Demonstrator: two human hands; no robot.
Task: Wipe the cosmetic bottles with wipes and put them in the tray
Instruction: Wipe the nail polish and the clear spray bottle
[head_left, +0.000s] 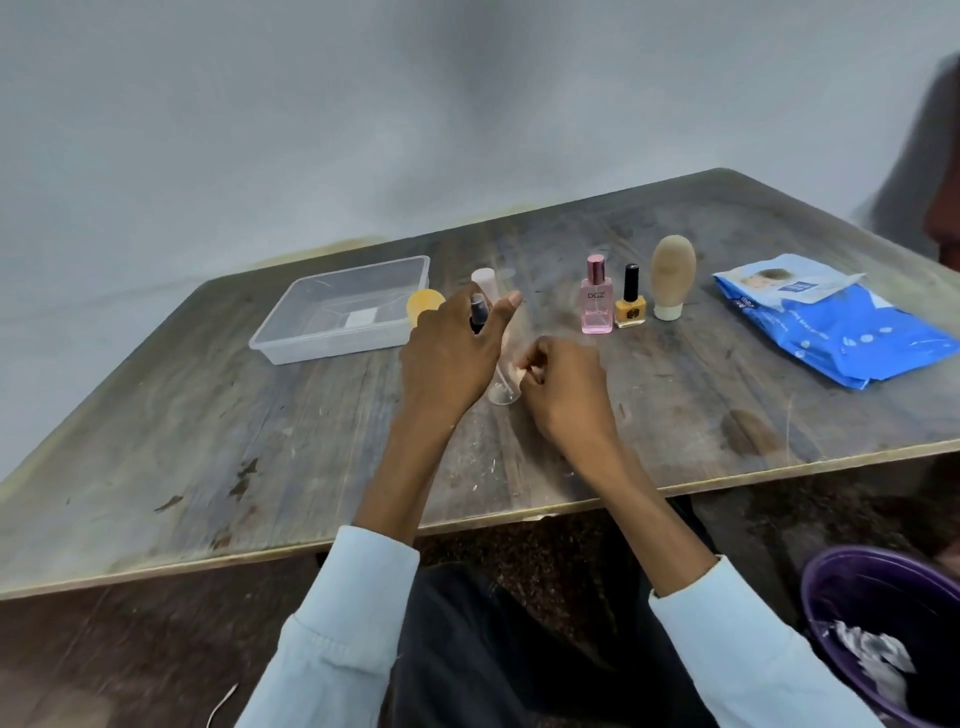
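On the far left of the worn wooden table (208, 426) sits a clear plastic tray (291, 340), shallow and rectangular, with what looks like a small white label in its bottom. Just beside its right end a small orange round thing (423, 304) peeks out, half hidden behind the left hand (449, 358). That hand is curled round a clear bottle (501, 384) with a dark pump top (113, 312) showing between the knuckles; the thumb sticks out to the right. The bottle is held tilted, its long axis running from the dark top, up and away, down to its round see-through base near the person, which hangs just over the tabletop. A pale white cap (484, 280) shows just behind the fingers. The right hand (566, 389) is loosely bunched, fingertips pinched together against the lower side of the bottle; whether a wipe is between them I cannot tell. Further right three bottles stand upright in a row: a pink square perfume bottle (596, 306) with a rosy cap, a yellow nail polish (630, 309) with a black cap touching it, and a tan tube (671, 283) standing on its white cap. At the right edge lies a blue pack of wipes (841, 332), flap open. Low on the right, a purple bin (831, 587) holds crumpled white wipes (878, 654).
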